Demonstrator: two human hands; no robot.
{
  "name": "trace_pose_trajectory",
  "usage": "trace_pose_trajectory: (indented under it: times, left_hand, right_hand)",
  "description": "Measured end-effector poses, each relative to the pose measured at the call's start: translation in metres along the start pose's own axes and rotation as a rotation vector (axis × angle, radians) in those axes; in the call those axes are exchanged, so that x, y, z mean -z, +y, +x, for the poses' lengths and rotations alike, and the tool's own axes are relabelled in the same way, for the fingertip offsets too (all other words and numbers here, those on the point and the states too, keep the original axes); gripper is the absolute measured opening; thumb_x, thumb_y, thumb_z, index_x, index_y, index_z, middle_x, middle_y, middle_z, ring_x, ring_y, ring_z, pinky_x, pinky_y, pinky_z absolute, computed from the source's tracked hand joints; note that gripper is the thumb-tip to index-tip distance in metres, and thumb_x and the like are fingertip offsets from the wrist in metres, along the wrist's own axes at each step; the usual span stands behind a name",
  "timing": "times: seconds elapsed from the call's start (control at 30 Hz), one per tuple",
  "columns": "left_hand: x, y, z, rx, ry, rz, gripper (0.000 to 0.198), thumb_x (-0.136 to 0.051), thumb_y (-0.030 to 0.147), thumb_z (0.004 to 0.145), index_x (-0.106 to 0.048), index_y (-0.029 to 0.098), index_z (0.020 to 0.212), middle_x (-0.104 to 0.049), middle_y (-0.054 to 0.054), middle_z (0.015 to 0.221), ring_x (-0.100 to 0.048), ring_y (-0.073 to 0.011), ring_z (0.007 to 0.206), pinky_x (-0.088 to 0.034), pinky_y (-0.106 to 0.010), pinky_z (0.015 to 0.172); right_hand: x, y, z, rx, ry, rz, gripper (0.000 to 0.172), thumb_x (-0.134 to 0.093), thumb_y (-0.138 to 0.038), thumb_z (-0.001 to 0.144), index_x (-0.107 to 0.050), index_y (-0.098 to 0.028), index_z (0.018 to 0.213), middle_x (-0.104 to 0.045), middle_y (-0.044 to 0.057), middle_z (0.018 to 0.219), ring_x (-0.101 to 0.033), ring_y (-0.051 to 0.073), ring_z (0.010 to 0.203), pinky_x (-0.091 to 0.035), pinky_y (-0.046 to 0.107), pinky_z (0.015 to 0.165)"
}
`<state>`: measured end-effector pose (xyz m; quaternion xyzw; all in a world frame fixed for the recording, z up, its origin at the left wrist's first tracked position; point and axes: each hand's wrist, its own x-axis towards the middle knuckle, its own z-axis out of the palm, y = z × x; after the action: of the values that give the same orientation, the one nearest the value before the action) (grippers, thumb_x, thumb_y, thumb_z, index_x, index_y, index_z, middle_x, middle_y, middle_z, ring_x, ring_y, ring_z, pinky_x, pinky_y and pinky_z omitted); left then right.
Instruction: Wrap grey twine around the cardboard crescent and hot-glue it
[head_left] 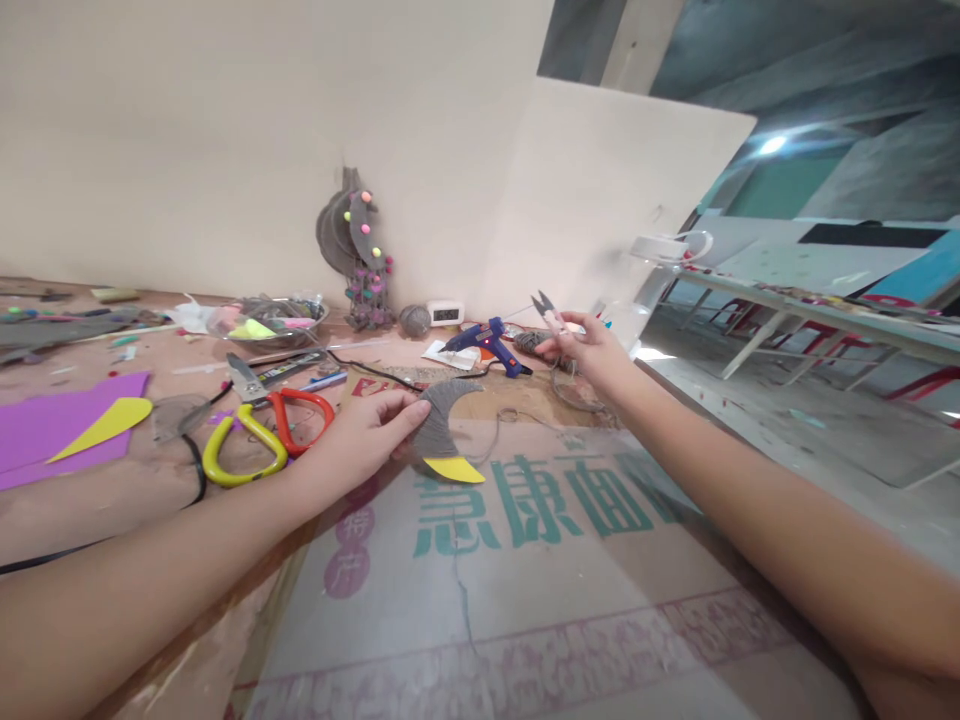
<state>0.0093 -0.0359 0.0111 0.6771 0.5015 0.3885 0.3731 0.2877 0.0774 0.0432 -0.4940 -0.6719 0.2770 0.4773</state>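
Observation:
Between the thumb and fingers of my left hand (381, 428) is a yellow crescent (444, 425), most of it wrapped in grey yarn. Its lower tip shows bare yellow. A loose strand of yarn (496, 435) lies to the right of it. My right hand (581, 345) grips a small pair of thread snips (549, 312), blades pointing up and left. Just left of that hand a blue hot glue gun (487, 340) rests on the table, and dark grey yarn (534, 343) lies behind the fingers.
Large scissors (259, 440) with yellow and red handles lie left of my left hand. Beyond are purple sheets (52, 425), a yellow cut-out (112, 425), a bowl of supplies (300, 330), a yarn ball (415, 321), a small clock (445, 313) and a hanging grey ornament (364, 245). Printed sheeting (585, 610) covers the front.

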Motion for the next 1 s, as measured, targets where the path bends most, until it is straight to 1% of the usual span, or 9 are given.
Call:
trace_pose_trajectory:
  times: [0.1,0.2,0.27,0.33,0.4,0.5,0.63,0.8,1.0]
  left_hand:
    - [-0.001,0.001,0.002,0.055,-0.019,-0.063,0.028,-0.048,0.044,0.079,-0.052,0.017,0.074,-0.048,0.005,0.054,-0.045,-0.0087,0.049,-0.035,-0.020,0.049]
    - [-0.001,0.002,0.004,0.087,-0.014,-0.132,0.024,-0.051,0.041,0.078,-0.050,0.017,0.077,-0.051,0.005,0.056,-0.048,-0.0085,0.049,-0.038,-0.020,0.051]
    - [-0.001,0.001,0.005,0.092,-0.005,-0.136,0.022,-0.051,0.040,0.077,-0.048,0.018,0.075,-0.051,0.005,0.055,-0.048,-0.0085,0.048,-0.038,-0.020,0.049]
    - [-0.001,0.000,0.004,0.081,0.020,-0.097,0.023,-0.051,0.040,0.077,-0.045,0.019,0.069,-0.049,0.006,0.053,-0.045,-0.0079,0.046,-0.035,-0.019,0.046]
    - [0.000,-0.001,0.004,0.061,0.052,-0.052,0.025,-0.051,0.039,0.077,-0.042,0.019,0.064,-0.044,0.007,0.050,-0.041,-0.0071,0.043,-0.031,-0.018,0.044]
    - [0.000,-0.003,0.004,0.040,0.072,-0.032,0.025,-0.052,0.037,0.076,-0.041,0.019,0.062,-0.040,0.008,0.048,-0.037,-0.0070,0.041,-0.028,-0.018,0.042]
    - [0.000,-0.006,0.005,0.049,0.069,-0.032,0.025,-0.051,0.038,0.075,-0.042,0.019,0.062,-0.041,0.008,0.048,-0.038,-0.0072,0.041,-0.028,-0.018,0.041]
    - [0.001,-0.010,0.007,0.099,0.060,-0.038,0.024,-0.052,0.039,0.075,-0.043,0.020,0.064,-0.043,0.008,0.046,-0.041,-0.0081,0.040,-0.029,-0.017,0.038]
    - [0.001,-0.007,0.007,0.101,0.050,-0.044,0.021,-0.052,0.035,0.074,-0.044,0.019,0.063,-0.045,0.007,0.043,-0.041,-0.0073,0.038,-0.029,-0.017,0.038]
  right_hand:
    - [0.012,-0.001,0.008,-0.017,0.056,0.120,0.023,-0.053,-0.019,0.073,-0.057,-0.014,0.096,-0.056,0.001,0.070,-0.050,0.010,0.058,-0.040,0.024,0.058]
    - [0.009,-0.016,-0.002,0.093,-0.021,0.041,0.022,-0.046,-0.021,0.079,-0.062,-0.017,0.094,-0.049,-0.001,0.064,-0.046,0.010,0.055,-0.038,0.024,0.056]
    - [-0.003,-0.033,-0.019,0.209,-0.119,-0.097,0.032,-0.035,-0.031,0.088,-0.063,-0.018,0.097,-0.051,0.001,0.065,-0.048,0.012,0.058,-0.040,0.027,0.060]
    - [-0.019,-0.049,-0.042,0.355,-0.206,-0.258,0.037,-0.030,-0.035,0.091,-0.061,-0.019,0.103,-0.058,0.004,0.081,-0.054,0.016,0.076,-0.042,0.031,0.072]
    - [-0.036,-0.058,-0.066,0.510,-0.273,-0.406,0.033,-0.032,-0.034,0.092,-0.058,-0.019,0.107,-0.058,0.007,0.097,-0.053,0.019,0.092,-0.041,0.034,0.082]
    - [-0.053,-0.058,-0.091,0.701,-0.364,-0.585,0.031,-0.033,-0.031,0.092,-0.055,-0.015,0.107,-0.056,0.010,0.097,-0.053,0.018,0.087,-0.043,0.032,0.077]
    - [-0.059,-0.049,-0.100,0.902,-0.399,-0.734,0.029,-0.034,-0.026,0.092,-0.053,-0.011,0.108,-0.056,0.010,0.092,-0.049,0.019,0.085,-0.041,0.033,0.075]
    - [-0.058,-0.050,-0.098,0.973,-0.385,-0.873,0.034,-0.032,-0.024,0.092,-0.047,-0.016,0.122,-0.054,0.006,0.080,-0.045,0.017,0.072,-0.037,0.030,0.065]
    - [-0.060,-0.047,-0.098,0.932,-0.358,-0.891,0.032,-0.034,-0.025,0.092,-0.054,-0.017,0.115,-0.053,0.006,0.077,-0.044,0.016,0.070,-0.034,0.028,0.064]
